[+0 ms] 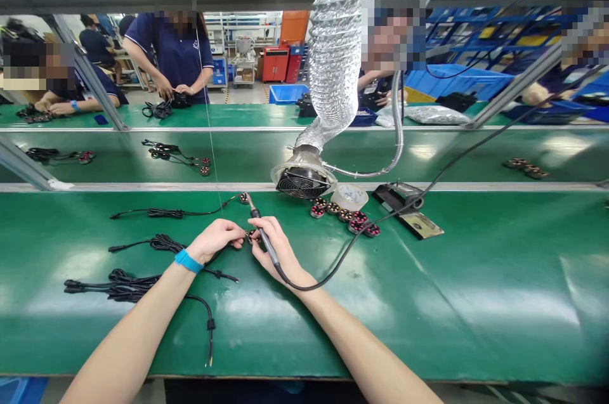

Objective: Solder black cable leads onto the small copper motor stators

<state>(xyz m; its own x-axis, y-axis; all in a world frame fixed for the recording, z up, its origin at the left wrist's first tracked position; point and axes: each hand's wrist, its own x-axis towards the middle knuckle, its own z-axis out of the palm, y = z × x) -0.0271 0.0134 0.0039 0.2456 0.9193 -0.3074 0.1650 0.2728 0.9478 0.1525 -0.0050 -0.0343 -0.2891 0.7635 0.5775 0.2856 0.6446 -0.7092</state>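
Note:
My right hand (276, 248) is closed around a soldering iron (267, 245), its tip pointing up and away from me. The same hand's fingertips touch a small round motor coil (251, 236), partly covered by them. My left hand (219, 240), with a blue band at the wrist, is pinched against the near side of that coil, on what looks like the end of a black cable (166, 242); the fingers hide most of the wire. Just beyond the iron's tip lies another coil (244, 198), joined by thin wires to a second black cable (164, 212).
Bundled black cables (126, 286) lie left of my forearm. At right are several red-and-black coils (358, 221), a tape roll (351, 196) and an iron stand (409, 207). A fan on a foil duct (337, 42) hangs ahead. The iron's cord arcs rightward. Co-workers sit across the bench.

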